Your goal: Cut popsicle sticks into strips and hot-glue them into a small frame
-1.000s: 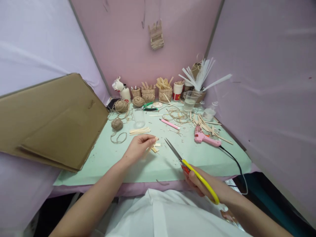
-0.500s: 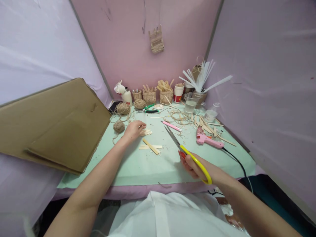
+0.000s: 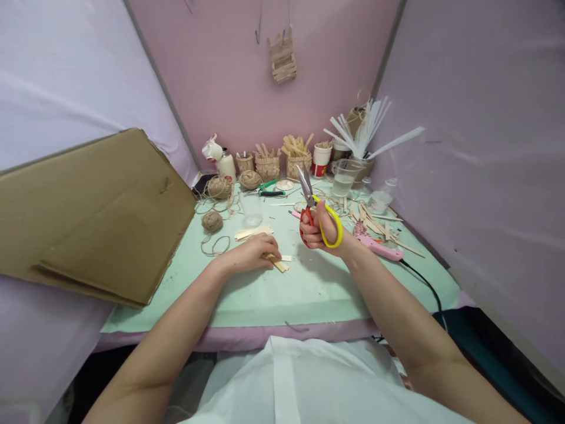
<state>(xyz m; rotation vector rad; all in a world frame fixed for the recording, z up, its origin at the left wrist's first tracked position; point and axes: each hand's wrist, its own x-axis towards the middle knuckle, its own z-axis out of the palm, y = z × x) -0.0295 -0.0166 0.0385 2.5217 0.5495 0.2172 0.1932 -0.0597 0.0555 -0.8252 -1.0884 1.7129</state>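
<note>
My left hand [image 3: 253,253] is over a few flat wooden sticks [image 3: 282,266] on the table, its fingers bent down and closed on them. Just behind it lies a stack of pale wooden sticks [image 3: 253,232]. In the air to the right, my right hand [image 3: 324,228] grips scissors [image 3: 308,191] with one yellow and one red handle loop. Their blades point up and away, slightly parted. Beneath and behind this hand, a pink cutter or pen [image 3: 295,214] is partly hidden.
A clear cup [image 3: 252,211], twine balls [image 3: 212,221] and green-handled pliers [image 3: 271,193] sit behind my left hand. At right lie a pink glue gun [image 3: 379,247] with its cord and scattered sticks [image 3: 375,221]. Large cardboard [image 3: 106,218] leans at left. Stick-filled baskets [image 3: 299,165] line the back.
My left hand has come back towards me from the stick stack to the loose sticks. My right hand has lifted the scissors up and leftwards, with the blades now pointing more upright.
</note>
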